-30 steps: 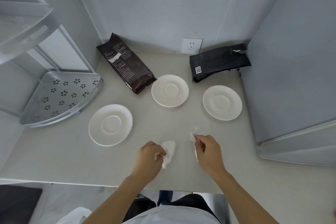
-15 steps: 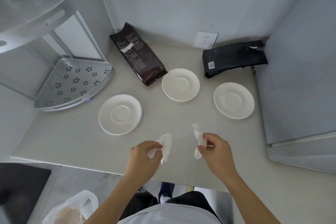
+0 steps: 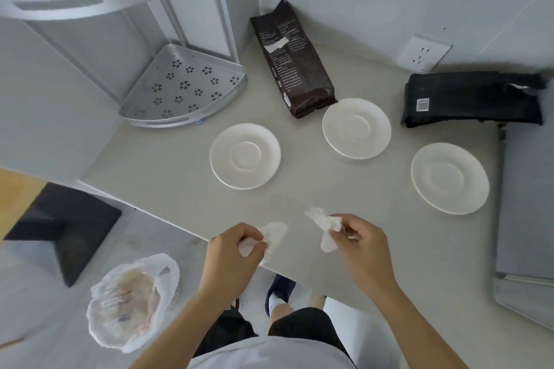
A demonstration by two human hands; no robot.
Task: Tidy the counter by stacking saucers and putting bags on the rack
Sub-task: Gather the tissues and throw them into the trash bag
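Three white saucers lie apart on the counter: a left saucer [image 3: 245, 156], a middle saucer [image 3: 356, 128] and a right saucer [image 3: 449, 178]. A dark brown bag [image 3: 292, 63] lies flat behind them, and a black bag [image 3: 470, 102] lies at the back right. The metal corner rack [image 3: 183, 90] stands at the back left with its lower shelf bare. My left hand [image 3: 236, 252] pinches a crumpled white tissue [image 3: 274, 235] at the counter's front edge. My right hand [image 3: 364, 249] pinches a second white tissue [image 3: 325, 226] beside it.
A plastic bag of rubbish [image 3: 132, 302] sits on the floor at the lower left. A wall socket [image 3: 423, 54] is behind the bags. A grey panel [image 3: 527, 189] borders the counter on the right. A dark mat [image 3: 63, 225] lies on the floor.
The view has swung left and down, bringing the floor and rubbish bag into sight. Both hands still hold their tissues, slightly further apart.
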